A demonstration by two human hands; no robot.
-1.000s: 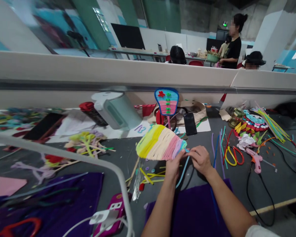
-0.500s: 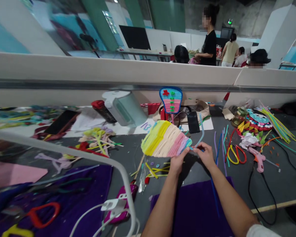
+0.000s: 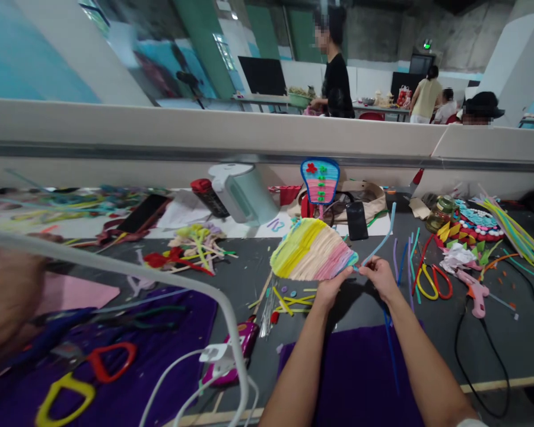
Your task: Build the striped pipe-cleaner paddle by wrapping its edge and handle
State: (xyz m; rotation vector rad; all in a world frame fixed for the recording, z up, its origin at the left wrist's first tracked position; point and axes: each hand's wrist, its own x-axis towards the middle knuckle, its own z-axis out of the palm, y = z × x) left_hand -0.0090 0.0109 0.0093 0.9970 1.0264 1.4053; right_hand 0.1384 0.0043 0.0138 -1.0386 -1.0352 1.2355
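A fan-shaped piece wrapped in yellow, cream, pink and blue strands (image 3: 314,250) is held over the grey table. My left hand (image 3: 336,289) is closed on its narrow end at the lower right. Close by on the right, my right hand (image 3: 378,277) pinches a light blue pipe cleaner (image 3: 388,231), whose free end sticks up. The fingertips of both hands nearly meet at the narrow end. A dark blue strand (image 3: 391,350) hangs below my right hand, over a purple cloth (image 3: 356,367).
Scissors (image 3: 428,281) and a pink glue gun (image 3: 473,290) lie at right. A finished fan (image 3: 320,179) and a kettle (image 3: 244,193) stand behind. At left are a white metal frame (image 3: 169,276), another person's hand (image 3: 13,290) and more scissors (image 3: 111,362).
The view has shifted left, so the table things appear further right. The other person's hand has come further into view at left. My hands keep their hold.
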